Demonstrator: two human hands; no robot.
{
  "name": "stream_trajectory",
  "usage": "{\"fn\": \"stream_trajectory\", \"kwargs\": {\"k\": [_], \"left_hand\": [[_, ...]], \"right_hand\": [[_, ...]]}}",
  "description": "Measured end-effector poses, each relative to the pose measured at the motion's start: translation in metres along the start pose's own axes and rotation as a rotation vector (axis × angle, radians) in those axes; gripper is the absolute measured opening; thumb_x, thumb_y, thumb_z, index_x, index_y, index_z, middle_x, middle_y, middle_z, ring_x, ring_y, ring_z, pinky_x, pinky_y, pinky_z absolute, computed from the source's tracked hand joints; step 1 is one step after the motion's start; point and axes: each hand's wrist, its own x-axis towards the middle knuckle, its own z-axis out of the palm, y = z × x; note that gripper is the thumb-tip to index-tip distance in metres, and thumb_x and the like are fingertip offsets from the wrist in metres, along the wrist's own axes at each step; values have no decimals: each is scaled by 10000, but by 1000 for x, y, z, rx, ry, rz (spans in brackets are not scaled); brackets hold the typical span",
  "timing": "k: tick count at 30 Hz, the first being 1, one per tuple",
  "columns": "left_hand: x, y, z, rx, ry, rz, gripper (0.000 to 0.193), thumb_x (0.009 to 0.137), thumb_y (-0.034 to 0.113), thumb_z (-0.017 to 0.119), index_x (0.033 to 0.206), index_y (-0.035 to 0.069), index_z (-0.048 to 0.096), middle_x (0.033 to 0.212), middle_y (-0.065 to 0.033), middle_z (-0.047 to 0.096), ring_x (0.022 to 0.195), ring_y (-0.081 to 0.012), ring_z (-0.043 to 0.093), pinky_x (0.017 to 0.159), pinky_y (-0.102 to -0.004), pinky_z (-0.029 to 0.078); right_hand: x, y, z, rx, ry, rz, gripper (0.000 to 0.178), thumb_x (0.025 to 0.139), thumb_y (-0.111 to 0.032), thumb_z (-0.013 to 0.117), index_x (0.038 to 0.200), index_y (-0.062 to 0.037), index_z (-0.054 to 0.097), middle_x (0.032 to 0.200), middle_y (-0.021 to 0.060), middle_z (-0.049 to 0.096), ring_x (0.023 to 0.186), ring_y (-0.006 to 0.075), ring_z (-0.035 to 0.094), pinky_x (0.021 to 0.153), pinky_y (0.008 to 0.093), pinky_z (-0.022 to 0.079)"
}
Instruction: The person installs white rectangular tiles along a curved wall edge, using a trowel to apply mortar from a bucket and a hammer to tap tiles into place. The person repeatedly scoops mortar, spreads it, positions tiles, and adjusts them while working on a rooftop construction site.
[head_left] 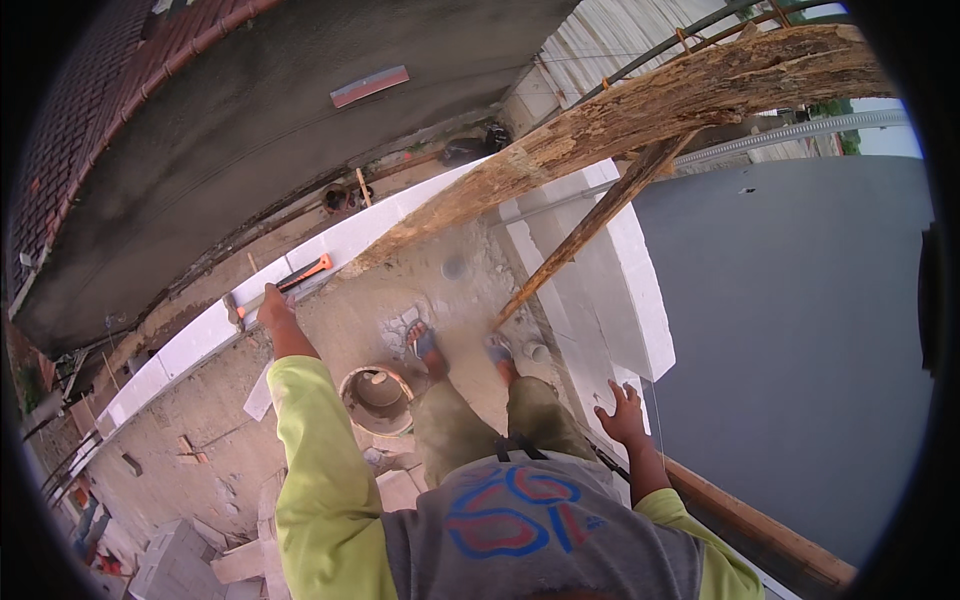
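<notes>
Off to the left, my left hand (274, 308) is closed round the shaft of a hammer (309, 270) with an orange and black handle. The hammer lies along the top of a low wall of white blocks (360, 222), its grey-brown head near the wall's edge. My fingers are partly hidden behind the back of that hand. On the right, my right hand (626, 414) hangs in the air with fingers spread, holding nothing, close to a second white block wall (640, 290).
A round bucket (352, 385) with grey mix stands left of my feet. A rough wooden post (600, 110) and a thin slanting pole (590, 228) rise ahead. White blocks (175, 560) are piled at lower left; a wooden beam (750, 515) runs at lower right.
</notes>
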Motion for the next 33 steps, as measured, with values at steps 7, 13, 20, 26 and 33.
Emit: {"fn": "stream_trajectory", "kwargs": {"k": [7, 13, 20, 26, 33], "left_hand": [[21, 10, 23, -120, 43, -44, 524, 986, 234, 755, 1306, -122, 541, 1311, -247, 580, 1085, -391, 672, 803, -508, 642], [-66, 42, -17, -397, 219, -67, 303, 1052, 314, 661, 994, 68, 496, 744, -67, 463, 642, -249, 457, 587, -411, 418], [-322, -48, -111, -262, -724, 5, 432, 1125, 559, 572, 937, 182, 478, 708, 32, 402, 688, -145, 495, 716, -324, 484], [-493, -175, -90, 407, -1384, -80, 413, 1189, 486, 445, 1078, 97, 532, 1311, -177, 654, 1267, -279, 647, 1124, -468, 526], [-556, -221, -4, 1660, -2051, 503, 442, 1002, 369, 788, 1282, 31, 735, 1238, -156, 778, 1122, -293, 771, 959, -417, 591]], "right_hand": [[-21, 19, 42, 71, -111, 89, 757, 919, -424, 814, 1588, -185, 552, 1549, 321, 516, 1444, 522, 495, 1166, 602, 480], [-1, -59, -9, 190, -13, -101, 590, 969, -321, 792, 1483, -75, 638, 1408, 252, 678, 1329, 441, 628, 1154, 520, 491], [19, -195, -56, 562, -206, -540, 540, 995, -309, 741, 1450, -45, 625, 1321, 232, 706, 1099, 389, 734, 964, 465, 570], [0, -170, -70, 842, -723, -466, 618, 1012, -367, 722, 1495, -27, 541, 1096, 215, 732, 1046, 379, 737, 905, 480, 561], [-83, 62, 43, 1087, -74, 51, 399, 1126, -408, 597, 1348, -84, 530, 871, 102, 643, 809, 241, 655, 771, 462, 530]]}}
